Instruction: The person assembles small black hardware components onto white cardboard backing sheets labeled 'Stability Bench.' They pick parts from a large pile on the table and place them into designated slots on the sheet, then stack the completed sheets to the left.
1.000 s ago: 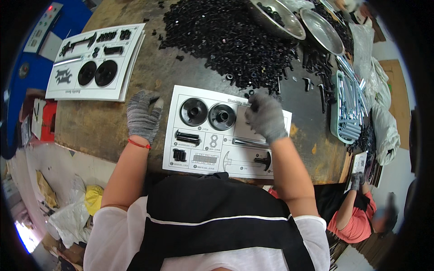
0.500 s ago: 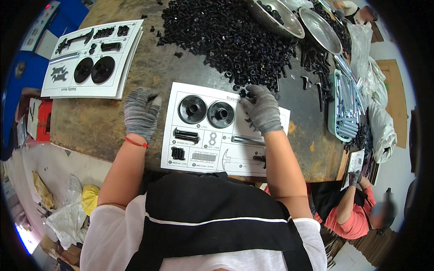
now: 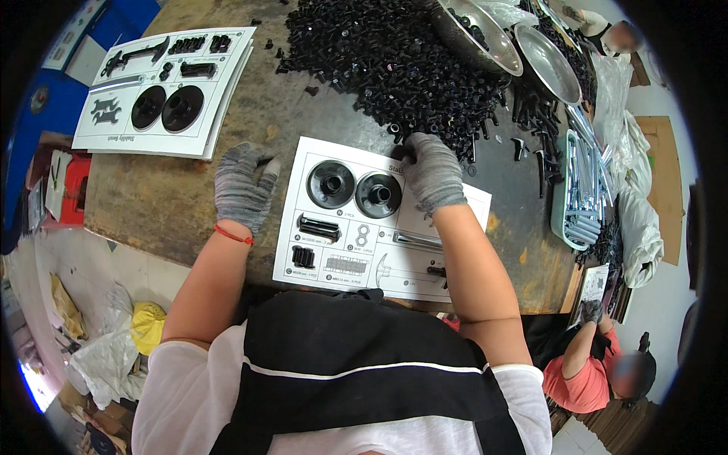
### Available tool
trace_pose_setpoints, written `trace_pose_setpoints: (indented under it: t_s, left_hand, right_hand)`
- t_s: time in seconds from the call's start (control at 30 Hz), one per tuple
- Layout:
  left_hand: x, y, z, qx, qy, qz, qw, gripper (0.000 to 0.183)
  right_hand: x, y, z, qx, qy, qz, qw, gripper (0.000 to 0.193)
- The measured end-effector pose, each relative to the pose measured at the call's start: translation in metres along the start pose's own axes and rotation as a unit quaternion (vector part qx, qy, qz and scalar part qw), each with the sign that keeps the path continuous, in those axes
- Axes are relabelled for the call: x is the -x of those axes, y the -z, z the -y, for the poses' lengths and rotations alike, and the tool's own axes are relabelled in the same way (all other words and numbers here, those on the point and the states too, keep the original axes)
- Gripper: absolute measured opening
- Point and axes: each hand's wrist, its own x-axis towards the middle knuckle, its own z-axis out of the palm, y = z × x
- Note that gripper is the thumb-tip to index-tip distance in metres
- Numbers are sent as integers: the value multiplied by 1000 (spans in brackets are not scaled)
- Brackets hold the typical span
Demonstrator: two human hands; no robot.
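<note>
A white printed card [image 3: 292,262] lies on the table in front of me. On it are two round black flanged discs [image 3: 331,184], long black bolts [image 3: 318,228], a cluster of short black bolts [image 3: 303,257] and a silver bar [image 3: 417,240]. My right hand [image 3: 436,176], in a grey glove, is over the card's far right part, its curled fingers at the near edge of a pile of small black bolts [image 3: 394,68]. Its fingertips are hidden, so their contents do not show. Left of the card, my gloved left hand [image 3: 246,186] rests on the table, thumb apart and nothing in it.
A stack of similar cards [image 3: 163,91] lies at the far left. Metal bowls [image 3: 547,64] stand behind the pile at the back right. A pale green tray [image 3: 569,182] holds silver bars. At the lower right, another person [image 3: 584,364] handles a card.
My right hand's fingers have curled in by the pile's edge; the black pieces seen at its fingertips are now hidden. My left hand has hardly moved. The whole view has shifted slightly.
</note>
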Motion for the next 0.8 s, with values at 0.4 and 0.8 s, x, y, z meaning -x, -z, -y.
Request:
trace_pose_setpoints:
  t_s: [0.4, 0.8]
  left_hand:
    - [1, 1, 2, 10, 53, 30, 998, 17]
    - [4, 2, 4, -15, -6, 7, 1000, 15]
  right_hand:
    - [129, -34, 36, -164, 127, 18, 978, 33]
    - [126, -41, 34, -253, 89, 61, 962, 34]
